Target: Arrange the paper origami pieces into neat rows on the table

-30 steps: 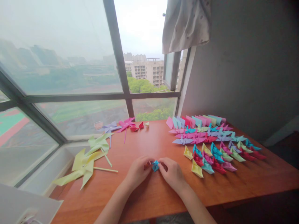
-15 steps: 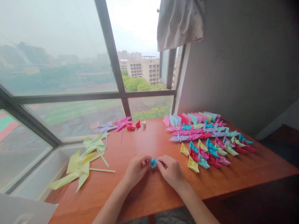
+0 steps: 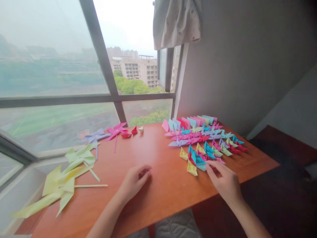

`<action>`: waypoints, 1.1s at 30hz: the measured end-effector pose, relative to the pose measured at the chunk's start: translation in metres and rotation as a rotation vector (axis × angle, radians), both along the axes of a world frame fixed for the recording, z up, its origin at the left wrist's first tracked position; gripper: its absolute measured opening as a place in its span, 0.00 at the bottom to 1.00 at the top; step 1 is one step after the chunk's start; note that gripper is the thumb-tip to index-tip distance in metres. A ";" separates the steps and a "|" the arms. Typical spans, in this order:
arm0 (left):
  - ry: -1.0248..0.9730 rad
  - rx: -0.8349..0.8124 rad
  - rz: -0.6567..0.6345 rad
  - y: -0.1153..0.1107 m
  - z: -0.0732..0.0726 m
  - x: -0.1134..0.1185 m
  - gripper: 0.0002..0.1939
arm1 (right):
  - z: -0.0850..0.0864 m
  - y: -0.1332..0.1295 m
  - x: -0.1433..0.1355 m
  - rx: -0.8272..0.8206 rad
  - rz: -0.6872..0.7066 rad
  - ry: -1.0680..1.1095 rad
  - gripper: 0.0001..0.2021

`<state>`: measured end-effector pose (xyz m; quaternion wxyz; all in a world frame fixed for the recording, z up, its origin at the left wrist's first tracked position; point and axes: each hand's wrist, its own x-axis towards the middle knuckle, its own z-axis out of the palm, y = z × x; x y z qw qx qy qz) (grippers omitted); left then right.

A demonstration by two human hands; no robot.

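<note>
My right hand lies flat near the table's front right. Its fingertips touch a blue folded paper piece at the near edge of a cluster of coloured folded pieces. A yellow piece sits just left of the blue one. My left hand rests on the wooden table at centre front, fingers loosely curled. Whether something small is tucked under them is hidden.
Paper pinwheels on sticks lie at the left: yellow, green, purple and pink. Small red folded bits sit by the window. The grey wall is behind, and dark furniture stands beyond the table's right edge.
Both hands were together at centre holding a blue piece. My right hand has moved right to the cluster with the blue piece; my left stays curled at centre. The view has swung right.
</note>
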<state>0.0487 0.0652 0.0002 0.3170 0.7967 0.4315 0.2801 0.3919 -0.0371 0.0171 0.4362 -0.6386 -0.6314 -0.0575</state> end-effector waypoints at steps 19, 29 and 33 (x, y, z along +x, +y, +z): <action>0.013 -0.011 -0.008 0.004 -0.004 -0.003 0.11 | -0.063 -0.017 0.141 -0.392 -0.540 -0.200 0.16; -0.010 -0.019 0.002 0.003 -0.001 -0.002 0.11 | -0.063 -0.006 0.143 -0.370 -0.518 -0.186 0.15; -0.021 -0.030 0.005 0.003 -0.001 -0.001 0.11 | -0.061 -0.005 0.143 -0.356 -0.509 -0.177 0.17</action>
